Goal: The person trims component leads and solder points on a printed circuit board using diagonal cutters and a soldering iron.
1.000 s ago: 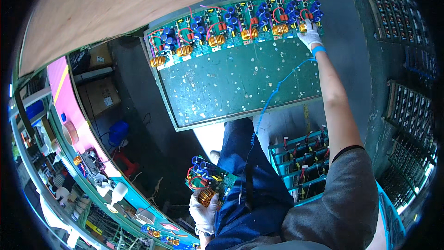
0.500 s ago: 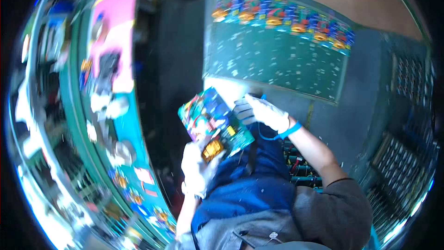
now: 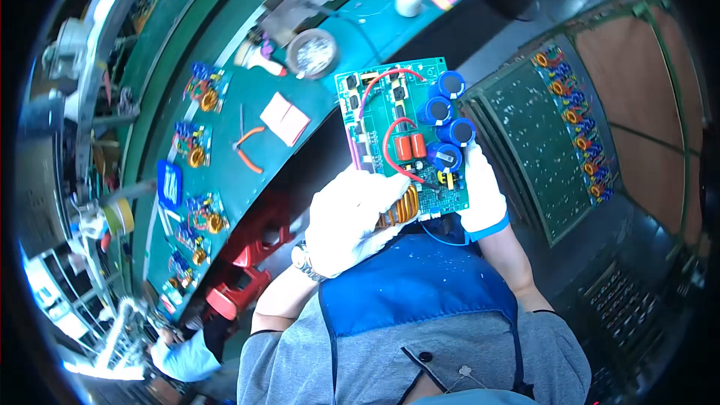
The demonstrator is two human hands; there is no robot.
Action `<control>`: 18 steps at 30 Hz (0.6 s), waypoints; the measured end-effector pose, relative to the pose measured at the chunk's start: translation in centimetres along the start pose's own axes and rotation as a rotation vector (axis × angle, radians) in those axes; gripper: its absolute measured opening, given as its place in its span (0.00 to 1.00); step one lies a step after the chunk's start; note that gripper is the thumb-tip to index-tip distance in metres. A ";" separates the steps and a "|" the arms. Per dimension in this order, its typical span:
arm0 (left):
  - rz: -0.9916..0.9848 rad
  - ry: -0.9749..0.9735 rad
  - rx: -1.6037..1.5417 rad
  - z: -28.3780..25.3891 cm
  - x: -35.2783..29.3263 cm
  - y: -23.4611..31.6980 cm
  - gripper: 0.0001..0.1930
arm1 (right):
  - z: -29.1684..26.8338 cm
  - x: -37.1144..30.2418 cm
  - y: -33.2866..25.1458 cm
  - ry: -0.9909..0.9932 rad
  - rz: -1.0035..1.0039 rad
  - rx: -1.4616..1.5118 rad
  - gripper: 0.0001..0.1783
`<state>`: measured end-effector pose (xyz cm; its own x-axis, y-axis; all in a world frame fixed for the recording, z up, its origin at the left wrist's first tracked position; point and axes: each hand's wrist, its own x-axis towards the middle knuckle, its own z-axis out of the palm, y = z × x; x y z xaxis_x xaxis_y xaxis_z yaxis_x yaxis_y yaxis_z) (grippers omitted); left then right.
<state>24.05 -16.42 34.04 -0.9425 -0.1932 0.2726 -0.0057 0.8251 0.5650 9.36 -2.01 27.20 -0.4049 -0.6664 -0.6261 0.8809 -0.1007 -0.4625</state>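
In front of my chest is a green circuit board [image 3: 411, 109] with blue round capacitors, red wires and two small red blocks. A copper-wound coil [image 3: 403, 206] stands at its near edge. My left hand [image 3: 349, 214], in a white glove, is closed on the near left corner beside the coil. At the near right edge my right hand [image 3: 482, 187], also gloved and with a blue wrist strap, grips the board. Its fingers are partly hidden behind it. The component side faces up toward me.
On the green bench [image 3: 221, 94] at left lie orange-handled pliers [image 3: 246, 148], a pink paper pad [image 3: 285, 118], a round bowl [image 3: 313, 34] of small bits and several boards. Red stools [image 3: 236, 294] stand below it. A speckled green panel [image 3: 536, 135] is at right. Another person [image 3: 184, 354] sits lower left.
My view has turned left toward the bench. The board has turned more upright in view. My right hand, earlier apart from the board with fingers extended, now grips its right edge.
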 end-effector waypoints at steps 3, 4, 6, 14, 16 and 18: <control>-0.121 0.115 -0.059 -1.9 -2.2 -0.9 0.25 | 2.6 1.1 1.7 -0.008 0.040 -0.075 0.25; -0.149 0.096 -0.076 -3.0 -2.7 -1.1 0.27 | 3.2 1.3 2.0 -0.007 0.065 -0.061 0.24; -0.228 0.273 -0.131 -3.1 -4.7 -2.3 0.31 | 4.0 2.1 1.9 -0.186 0.161 0.111 0.23; -0.505 0.365 -0.102 -4.0 -5.4 -3.8 0.35 | 8.8 6.1 0.4 -0.446 0.339 0.190 0.24; -0.555 0.435 -0.154 -3.3 -5.0 -3.6 0.33 | 10.5 6.4 -0.2 -0.350 0.278 0.011 0.23; -0.575 0.457 -0.132 -3.5 -4.8 -4.1 0.33 | 11.6 7.6 -0.5 -0.366 0.270 -0.044 0.23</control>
<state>29.74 -20.76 33.16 -0.5699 -0.8003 0.1863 -0.3882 0.4620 0.7974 8.65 -15.58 30.00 -0.0420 -0.8827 -0.4680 0.9286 0.1383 -0.3443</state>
